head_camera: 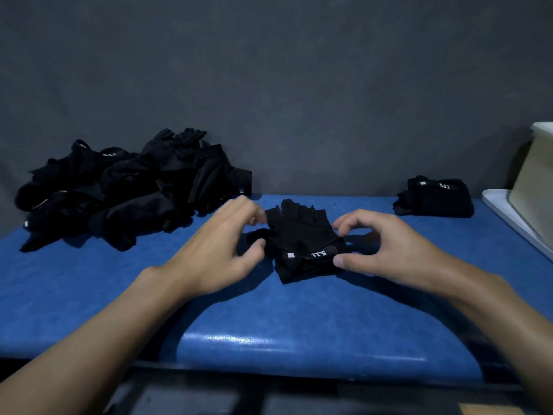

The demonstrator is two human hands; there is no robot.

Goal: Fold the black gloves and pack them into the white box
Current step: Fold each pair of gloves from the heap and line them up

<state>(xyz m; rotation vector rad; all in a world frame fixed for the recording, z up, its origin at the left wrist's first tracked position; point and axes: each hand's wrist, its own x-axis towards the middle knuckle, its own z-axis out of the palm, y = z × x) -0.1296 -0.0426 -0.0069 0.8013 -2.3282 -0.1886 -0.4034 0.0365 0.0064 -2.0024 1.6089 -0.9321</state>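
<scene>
I see the black glove [302, 238] lying centre frame on the blue table [269, 324]. Left hand [221, 250] pinches its left edge, fingers blurred. Right hand [386, 250] curls at the right edge, thumb on the cuff; whether it truly grips, I can't tell. Glove pile [134, 187] left, folded bundle [437, 199] right, white box [535, 181] at far right edge

Dim, soft shadows, wide-angle edge distortion.
</scene>
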